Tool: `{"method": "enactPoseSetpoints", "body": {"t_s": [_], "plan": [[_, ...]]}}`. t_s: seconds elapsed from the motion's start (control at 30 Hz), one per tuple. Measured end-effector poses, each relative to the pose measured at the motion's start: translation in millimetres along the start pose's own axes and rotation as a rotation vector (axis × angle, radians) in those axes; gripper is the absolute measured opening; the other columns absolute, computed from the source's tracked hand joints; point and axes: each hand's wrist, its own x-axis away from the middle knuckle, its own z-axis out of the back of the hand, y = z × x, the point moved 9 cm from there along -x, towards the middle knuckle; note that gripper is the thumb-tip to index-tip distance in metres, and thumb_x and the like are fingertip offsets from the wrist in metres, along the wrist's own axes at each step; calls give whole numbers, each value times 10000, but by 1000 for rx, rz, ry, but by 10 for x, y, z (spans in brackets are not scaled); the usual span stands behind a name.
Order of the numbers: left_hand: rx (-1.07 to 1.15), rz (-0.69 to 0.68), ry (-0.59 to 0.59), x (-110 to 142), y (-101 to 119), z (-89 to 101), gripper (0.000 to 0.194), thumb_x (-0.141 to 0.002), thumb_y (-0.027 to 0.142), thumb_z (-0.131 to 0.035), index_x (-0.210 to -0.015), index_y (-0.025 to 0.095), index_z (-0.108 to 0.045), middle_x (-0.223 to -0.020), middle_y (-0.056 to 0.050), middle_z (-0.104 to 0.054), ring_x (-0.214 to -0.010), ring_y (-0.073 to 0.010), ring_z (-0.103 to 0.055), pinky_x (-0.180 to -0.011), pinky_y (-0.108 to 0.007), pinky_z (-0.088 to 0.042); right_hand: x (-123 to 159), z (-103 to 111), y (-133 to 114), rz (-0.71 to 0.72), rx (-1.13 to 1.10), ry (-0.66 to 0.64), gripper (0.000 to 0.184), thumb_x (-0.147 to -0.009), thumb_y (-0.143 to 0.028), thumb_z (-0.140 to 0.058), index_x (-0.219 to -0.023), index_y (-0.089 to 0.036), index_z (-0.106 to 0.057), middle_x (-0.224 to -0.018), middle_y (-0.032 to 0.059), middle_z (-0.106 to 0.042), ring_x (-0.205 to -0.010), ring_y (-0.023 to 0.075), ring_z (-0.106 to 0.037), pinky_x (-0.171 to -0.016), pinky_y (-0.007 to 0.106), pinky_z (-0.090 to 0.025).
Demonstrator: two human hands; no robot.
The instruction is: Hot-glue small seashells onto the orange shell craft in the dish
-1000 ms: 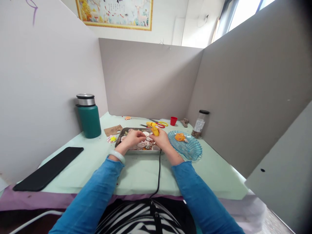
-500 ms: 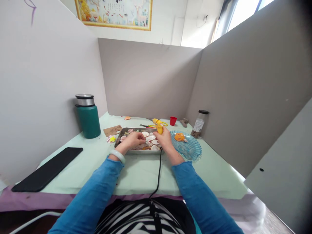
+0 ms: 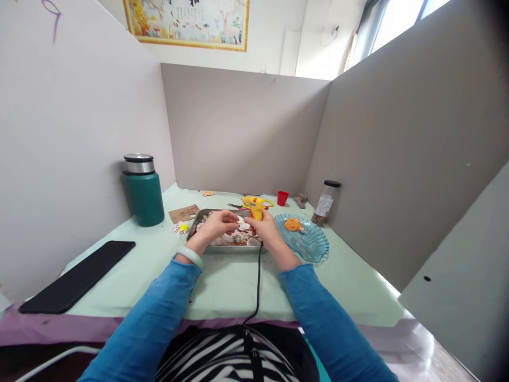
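Note:
My right hand (image 3: pixel 265 229) grips a yellow glue gun (image 3: pixel 254 206) with its nozzle turned left, over a metal tray (image 3: pixel 193 227) filled with several shells. A black cord (image 3: pixel 259 281) runs from the gun back toward my body. My left hand (image 3: pixel 217 225) hovers over the tray with its fingers pinched on a small white shell (image 3: pixel 240 224) held close to the gun's nozzle.
A blue glass shell-shaped dish (image 3: pixel 312 244) with an orange piece (image 3: pixel 293 224) lies right of the tray. Behind stand scissors (image 3: pixel 265 202), a red cup (image 3: pixel 282 198) and a jar (image 3: pixel 326 202). A green flask (image 3: pixel 142 190), a brown card (image 3: pixel 184 213) and a black pad (image 3: pixel 75 276) are on the left.
My right hand swung the glue gun out to the right, then back left and level above the tray. My left hand lifted a little and came closer to the gun.

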Motion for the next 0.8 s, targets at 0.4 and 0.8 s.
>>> {"method": "enactPoseSetpoints", "body": {"t_s": [0.4, 0.8], "plan": [[153, 20, 21, 74, 64, 12, 359, -610, 353, -809, -856, 121, -691, -686, -20, -652, -571, -103, -564, -607, -258, -468, 66, -87, -41, -35, -148, -93, 342, -602, -265, -747, -863, -198, -537, -565, -76, -546, -462, 102, -491, -400, 223, -391], [269, 50, 73, 64, 20, 36, 359, -580, 325, -843, -831, 113, -697, -687, -25, -660, -582, -103, -589, -624, -263, -496, 58, -42, -85, 7, -148, -79, 277, -709, -368, -706, -878, -201, -564, -663, -32, -629, -447, 88, -486, -384, 216, -387]]}}
